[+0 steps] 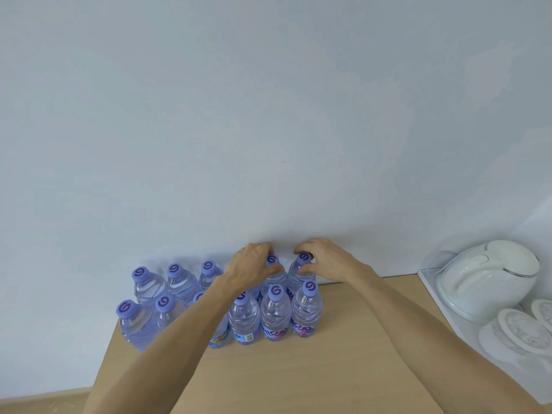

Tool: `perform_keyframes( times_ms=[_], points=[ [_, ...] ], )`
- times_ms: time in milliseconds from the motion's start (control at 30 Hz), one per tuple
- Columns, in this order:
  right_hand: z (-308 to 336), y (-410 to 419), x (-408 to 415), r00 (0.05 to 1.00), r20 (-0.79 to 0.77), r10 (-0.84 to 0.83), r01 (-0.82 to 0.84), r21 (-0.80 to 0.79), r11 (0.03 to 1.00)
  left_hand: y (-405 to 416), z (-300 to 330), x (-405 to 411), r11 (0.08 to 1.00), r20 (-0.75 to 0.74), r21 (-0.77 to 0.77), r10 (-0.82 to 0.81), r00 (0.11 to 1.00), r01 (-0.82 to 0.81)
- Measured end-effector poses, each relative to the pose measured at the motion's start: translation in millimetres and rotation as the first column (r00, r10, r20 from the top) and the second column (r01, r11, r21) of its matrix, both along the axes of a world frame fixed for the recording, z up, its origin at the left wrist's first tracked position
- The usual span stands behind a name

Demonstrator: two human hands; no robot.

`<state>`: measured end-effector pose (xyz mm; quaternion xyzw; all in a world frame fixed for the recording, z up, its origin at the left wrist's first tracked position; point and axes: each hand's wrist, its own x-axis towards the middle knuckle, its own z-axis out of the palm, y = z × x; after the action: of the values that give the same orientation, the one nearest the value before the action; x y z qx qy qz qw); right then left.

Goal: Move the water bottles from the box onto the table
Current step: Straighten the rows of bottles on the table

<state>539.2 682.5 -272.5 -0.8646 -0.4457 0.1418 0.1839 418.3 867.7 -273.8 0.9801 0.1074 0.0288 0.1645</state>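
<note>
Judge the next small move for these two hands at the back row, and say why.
Probably let go and draw both hands back. The left hand and right hand each grip a back-row bottle by its neck, and both bottles seem to stand upright on the table against the wall, apparently already placed.

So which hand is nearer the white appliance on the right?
Right. The right hand grips a back-row bottle, closer to the white appliance; the left hand is farther left.
</note>
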Motion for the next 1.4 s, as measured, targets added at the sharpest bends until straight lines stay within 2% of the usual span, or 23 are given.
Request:
perform_keyframes(
  times_ms=[133,200,500,567,733,800,933,1300,1400],
  points=[
    [1,1,0,1.0,0.017,-0.01,0.01,0.014,1.0,8,-1,-2,0.977,0.058,-0.075,-0.194,0.979,0.198],
    [2,2,0,1.0,0.024,-0.011,0.01,0.018,1.0,12,2,-3,0.968,0.061,-0.09,-0.229,0.971,0.234],
    [3,1,-5,0.998,0.039,-0.039,0.038,0.036,0.999,1,5,0,0.997,-0.024,0.064,0.047,0.999,-0.045],
    [4,1,-7,0.997,0.038,-0.065,0.063,0.046,0.997,0,5,1,0.999,-0.003,0.039,0.008,1.0,-0.008],
    [6,0,-9,0.996,0.024,-0.081,0.08,0.051,0.995,9,10,-3,0.974,0.009,-0.075,-0.212,0.977,0.212],
    [6,0,-10,0.996,0.016,-0.087,0.086,0.055,0.995,7,9,-5,0.979,-0.01,-0.083,-0.186,0.983,0.184],
    [5,0,-11,0.996,0.014,-0.093,0.091,0.077,0.993,4,7,-5,0.999,-0.043,-0.044,-0.029,0.999,0.027],
    [6,0,-14,0.994,0.002,-0.107,0.107,0.065,0.992,8,6,-8,0.997,-0.01,-0.063,-0.051,0.999,0.05],
    [11,1,-18,0.993,0.079,-0.084,0.082,0.027,0.996,16,13,-19,0.991,0.058,-0.125,-0.04,0.998,0.047]
  ],
)
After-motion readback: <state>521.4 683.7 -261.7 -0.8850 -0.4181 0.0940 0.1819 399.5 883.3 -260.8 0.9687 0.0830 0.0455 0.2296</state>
